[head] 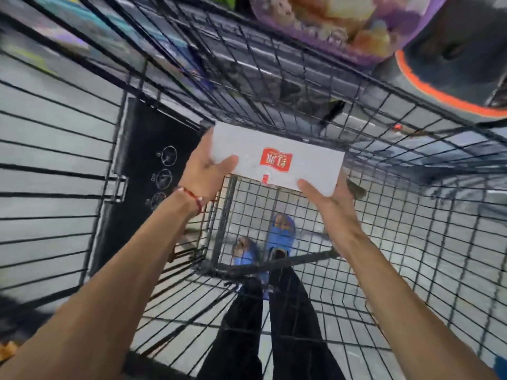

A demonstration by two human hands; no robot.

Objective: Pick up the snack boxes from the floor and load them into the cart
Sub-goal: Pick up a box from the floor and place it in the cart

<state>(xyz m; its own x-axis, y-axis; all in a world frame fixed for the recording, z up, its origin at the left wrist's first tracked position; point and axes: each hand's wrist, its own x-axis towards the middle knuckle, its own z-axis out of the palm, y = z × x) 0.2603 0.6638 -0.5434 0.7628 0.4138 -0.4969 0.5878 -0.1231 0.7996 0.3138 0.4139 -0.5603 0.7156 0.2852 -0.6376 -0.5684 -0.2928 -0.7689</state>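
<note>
Wire walls of the cart [274,78] stood close around the box [247,149]; the space between them lay open. A purple bag [301,23] crowded the far right side.

setting: a retail shop or its stock area; which of the two cannot be told.

evidence 1: a black wire-mesh shopping cart [411,242] fills most of the view, and the ground shows through its grid walls and base.

evidence 2: a black panel [153,160] on one end of the cart carries round printed pictograms.

evidence 3: a purple package [315,20] printed with pictures of baked snacks sits at the far edge of the view.

evidence 4: a white box [274,157] bears a red brand label.

evidence 5: the floor [41,187] is plain grey tile.
</note>
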